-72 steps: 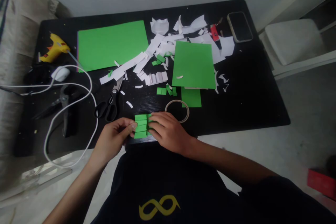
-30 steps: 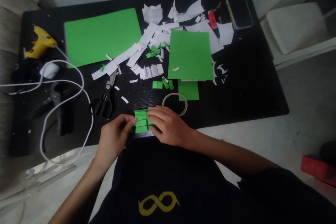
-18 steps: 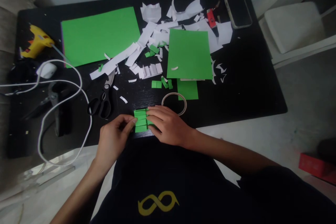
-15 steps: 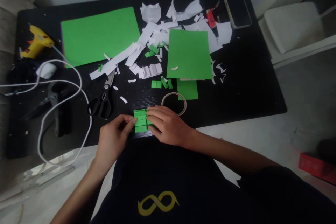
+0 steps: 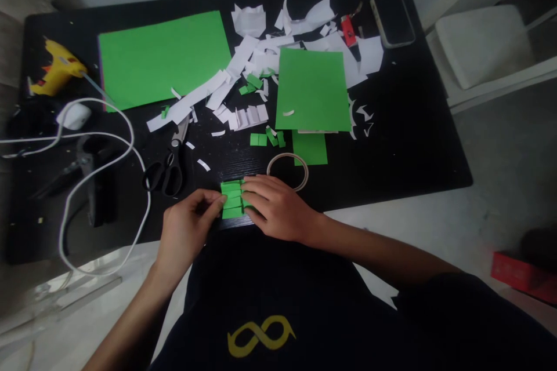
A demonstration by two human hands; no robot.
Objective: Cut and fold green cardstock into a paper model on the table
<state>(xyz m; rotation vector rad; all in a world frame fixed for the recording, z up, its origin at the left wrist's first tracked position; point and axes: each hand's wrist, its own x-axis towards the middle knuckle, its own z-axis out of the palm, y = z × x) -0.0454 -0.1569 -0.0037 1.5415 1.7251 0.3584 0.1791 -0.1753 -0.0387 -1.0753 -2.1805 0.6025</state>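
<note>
A small green pleated paper piece (image 5: pixel 231 199) lies at the near edge of the black table (image 5: pixel 418 139). My left hand (image 5: pixel 188 227) pinches its left edge with fingers curled. My right hand (image 5: pixel 275 207) rests flat over its right half, fingers pressing down on the folds. Just beyond my right hand lies a ring of tape (image 5: pixel 288 169).
Black-handled scissors (image 5: pixel 167 162) lie left of the piece. Two green sheets (image 5: pixel 161 59) (image 5: pixel 312 90), white paper scraps (image 5: pixel 261 64) and green offcuts (image 5: pixel 266 139) cover the middle. A yellow glue gun (image 5: pixel 54 66), white cable (image 5: pixel 104 145) and pliers (image 5: pixel 89 177) sit left; a phone (image 5: pixel 391 17) far right.
Both hands stay on the green pleated piece with almost no motion. The view has shifted a little, so the table sits slightly further left and lower than 2.4 s ago.
</note>
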